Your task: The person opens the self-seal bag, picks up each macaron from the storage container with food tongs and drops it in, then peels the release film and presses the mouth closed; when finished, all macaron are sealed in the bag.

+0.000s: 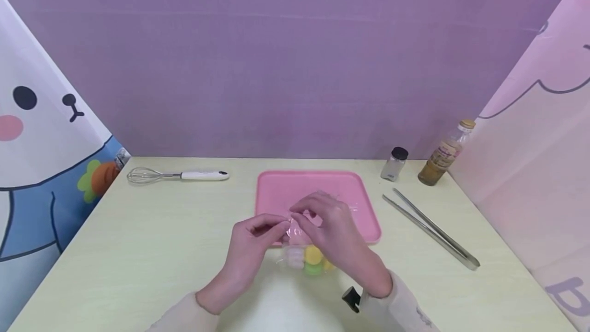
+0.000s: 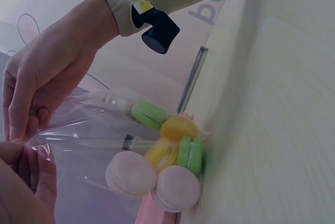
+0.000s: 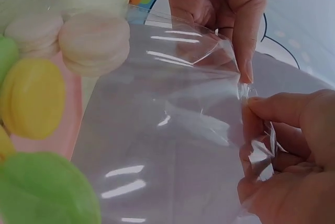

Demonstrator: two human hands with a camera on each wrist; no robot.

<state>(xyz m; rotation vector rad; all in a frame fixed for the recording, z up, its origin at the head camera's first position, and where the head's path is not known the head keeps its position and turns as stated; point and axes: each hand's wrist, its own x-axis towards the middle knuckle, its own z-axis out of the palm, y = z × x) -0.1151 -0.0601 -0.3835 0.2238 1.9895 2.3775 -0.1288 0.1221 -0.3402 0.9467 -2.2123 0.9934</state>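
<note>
A clear plastic bag (image 3: pixel 172 103) hangs between the two hands, its top edge crinkled at the fingertips. My left hand (image 1: pixel 251 242) pinches one part of that edge, and my right hand (image 1: pixel 338 229) pinches the edge right beside it. Several macarons sit at the bottom of the bag: pale pink ones (image 2: pixel 131 174), yellow ones (image 3: pixel 34 98) and green ones (image 2: pixel 149 114). From the head view, the bag's lower end overlaps the near edge of a pink tray (image 1: pixel 295 183). Whether the bag's mouth is sealed I cannot tell.
To the left of the tray lies a whisk (image 1: pixel 203 175) with a white handle. Metal tongs (image 1: pixel 433 229) lie on the right. Behind them stand a small black-lidded jar (image 1: pixel 393 167) and a bottle of brown liquid (image 1: pixel 440 160). A purple wall (image 1: pixel 286 65) closes off the back.
</note>
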